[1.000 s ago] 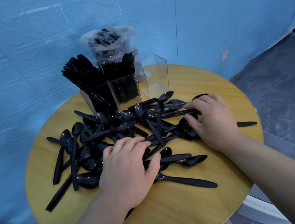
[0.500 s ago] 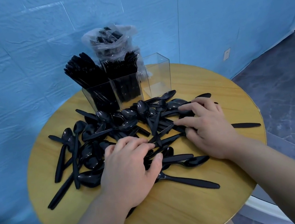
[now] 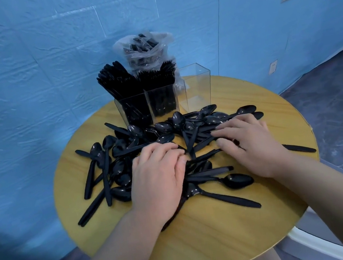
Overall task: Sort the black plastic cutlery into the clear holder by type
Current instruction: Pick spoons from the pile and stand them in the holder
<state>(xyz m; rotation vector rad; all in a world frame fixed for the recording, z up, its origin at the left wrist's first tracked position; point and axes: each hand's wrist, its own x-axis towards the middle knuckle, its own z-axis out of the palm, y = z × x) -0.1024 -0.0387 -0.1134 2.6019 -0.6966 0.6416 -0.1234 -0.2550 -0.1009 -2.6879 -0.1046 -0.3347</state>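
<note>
Both hands sit palm-down on the spoon pile [image 3: 167,135], centre of the round wooden table [image 3: 217,235]. Left hand [image 3: 158,177]: fingers curled into the heap, can't tell if it's gripping one. Right hand [image 3: 250,146]: fingers straight and spread, pressing handles flat, nothing clamped. Clear holder [image 3: 197,89] is just beyond the fingertips, at the table's far edge by the blue textured wall [image 3: 22,86]; the two compartments left of the hands' gap are packed, the right one is empty. Crinkled plastic bag [image 3: 143,50] behind it. Bare wood near the wrists. One stray handle [image 3: 298,148] lies right of the right wrist, close to the rim. Spoons glossy, slim.
</note>
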